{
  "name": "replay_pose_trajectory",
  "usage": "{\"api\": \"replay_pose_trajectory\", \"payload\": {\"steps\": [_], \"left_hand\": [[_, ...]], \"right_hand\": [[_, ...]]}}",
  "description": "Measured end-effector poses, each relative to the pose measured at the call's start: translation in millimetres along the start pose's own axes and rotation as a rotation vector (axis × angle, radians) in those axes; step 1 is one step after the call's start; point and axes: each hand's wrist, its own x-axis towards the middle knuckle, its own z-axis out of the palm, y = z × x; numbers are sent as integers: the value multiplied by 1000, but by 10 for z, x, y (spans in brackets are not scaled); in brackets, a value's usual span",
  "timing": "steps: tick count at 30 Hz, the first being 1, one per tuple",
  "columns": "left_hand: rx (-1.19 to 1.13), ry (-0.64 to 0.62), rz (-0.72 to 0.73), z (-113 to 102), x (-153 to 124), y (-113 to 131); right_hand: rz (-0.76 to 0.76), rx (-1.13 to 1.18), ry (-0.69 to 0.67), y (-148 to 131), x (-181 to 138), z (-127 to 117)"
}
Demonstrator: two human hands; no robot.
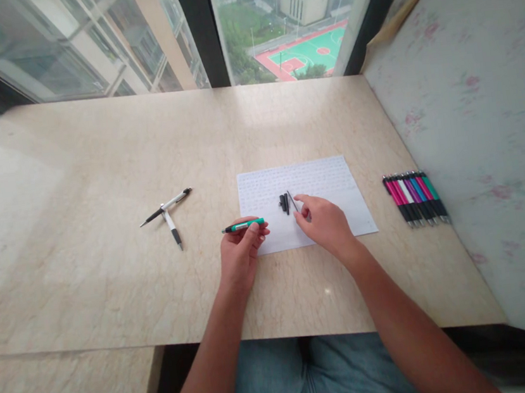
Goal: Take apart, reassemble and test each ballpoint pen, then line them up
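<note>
My left hand [241,244] is closed around a green pen barrel [245,225], held level just left of a written sheet of paper [318,180]. My right hand [325,220] rests on the paper with its fingers curled. Its fingertips sit beside small black pen parts [284,203] and a thin refill [292,200] lying on the sheet. Whether those fingers pinch anything is hidden.
Two white-and-black pens [167,211] lie crossed on the marble table [97,178] to the left. A row of several coloured pens [416,197] lies at the right, near a flowered wall [480,99]. Windows run along the far edge.
</note>
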Motion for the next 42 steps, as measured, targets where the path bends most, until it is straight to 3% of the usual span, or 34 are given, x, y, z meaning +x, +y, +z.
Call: {"api": "replay_pose_trajectory", "payload": {"steps": [3,5,10,13,19,24,28,34,42], "left_hand": [[18,-16,-13,18,-21,13],[44,-40,-16,35,-42,18],[134,-125,11,46,-71,-13],[150,-149,25,15,-66,-46],[115,-122,37,6,-56,-38],[57,-96,52,29,-28,-22],[252,-45,144,13,-31,-11],[540,-56,297,56,-73,97],[534,-98,313,73,-11,111]], "right_hand": [[20,82,55,-47,0,-10],[13,260,73,-88,-8,-25],[-15,757,-138,-238,-77,34],[-36,855,-203,-304,-119,100],[-2,862,-122,-364,-144,130],[186,1200,-176,-412,-147,195],[396,1462,-286,-431,-143,254],[482,1542,-338,-436,-129,215],[460,1525,-348,-413,-95,160]]}}
